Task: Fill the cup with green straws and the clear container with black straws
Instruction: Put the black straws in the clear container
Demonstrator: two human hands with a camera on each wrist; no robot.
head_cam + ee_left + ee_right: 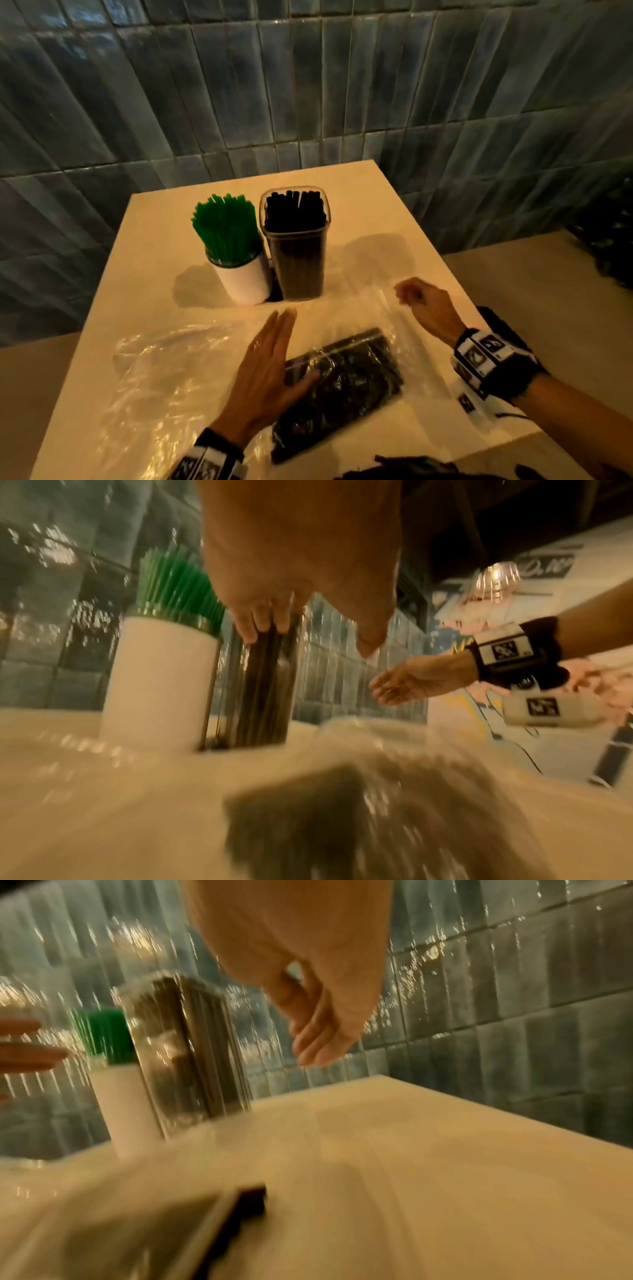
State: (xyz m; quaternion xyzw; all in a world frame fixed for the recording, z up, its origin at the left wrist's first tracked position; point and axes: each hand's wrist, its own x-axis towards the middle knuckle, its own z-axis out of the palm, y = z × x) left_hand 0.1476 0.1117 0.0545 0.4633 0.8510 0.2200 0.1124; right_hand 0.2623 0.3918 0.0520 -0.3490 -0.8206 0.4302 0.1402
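A white cup [246,281] packed with green straws [224,226] stands mid-table beside a tall clear container [297,267] full of black straws [295,209]. Nearer me lies a clear plastic bag [342,387] holding more black straws. My left hand [270,356] hovers flat with straight fingers just left of that bag, holding nothing. My right hand [421,301] hangs above the table to the right of the container, fingers loosely curled and empty. The left wrist view shows the cup [157,680], the container [263,691] and my right hand [407,683], all blurred.
A crumpled clear plastic bag [164,370] lies on the pale table [376,219] at the near left. A tiled wall [308,85] rises behind the table. The table's right edge [479,308] runs close to my right wrist.
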